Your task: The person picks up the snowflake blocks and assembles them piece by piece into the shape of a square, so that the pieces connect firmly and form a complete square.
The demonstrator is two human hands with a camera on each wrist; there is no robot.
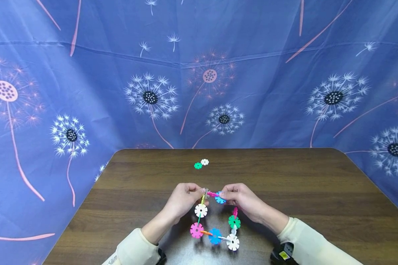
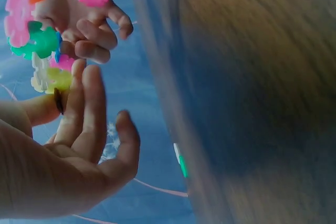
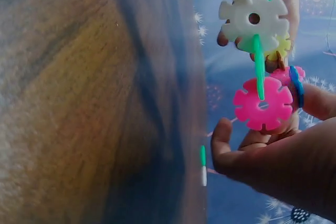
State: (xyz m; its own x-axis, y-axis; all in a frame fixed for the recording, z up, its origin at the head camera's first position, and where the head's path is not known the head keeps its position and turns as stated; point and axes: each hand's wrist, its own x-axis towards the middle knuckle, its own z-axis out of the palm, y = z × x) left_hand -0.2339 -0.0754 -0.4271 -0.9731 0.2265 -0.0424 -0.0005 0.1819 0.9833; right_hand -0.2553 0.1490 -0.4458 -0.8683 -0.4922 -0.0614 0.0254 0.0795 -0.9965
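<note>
Both hands hold up a chain of notched plastic discs slotted edge to edge, hanging as a loop in the head view. My left hand (image 1: pixel 182 201) pinches a greyish disc (image 1: pixel 207 193) at the loop's upper left, between thumb and fingers. At the upper right, a blue disc (image 1: pixel 220 198) is pinched by my right hand (image 1: pixel 248 202). A pink disc seen edge-on (image 1: pixel 213 194) spans between these two. Below the hands hang a white disc (image 1: pixel 201 210), a pink disc (image 1: pixel 196 230), a second blue disc (image 1: pixel 215 236), another white disc (image 1: pixel 233 242) and a green disc (image 1: pixel 234 222).
Farther back on the brown wooden table (image 1: pixel 146 173) lie a loose green disc (image 1: pixel 198 166) and a loose white disc (image 1: pixel 204 162), side by side. Behind the table's far edge hangs a blue cloth (image 1: pixel 185 95) with a dandelion print.
</note>
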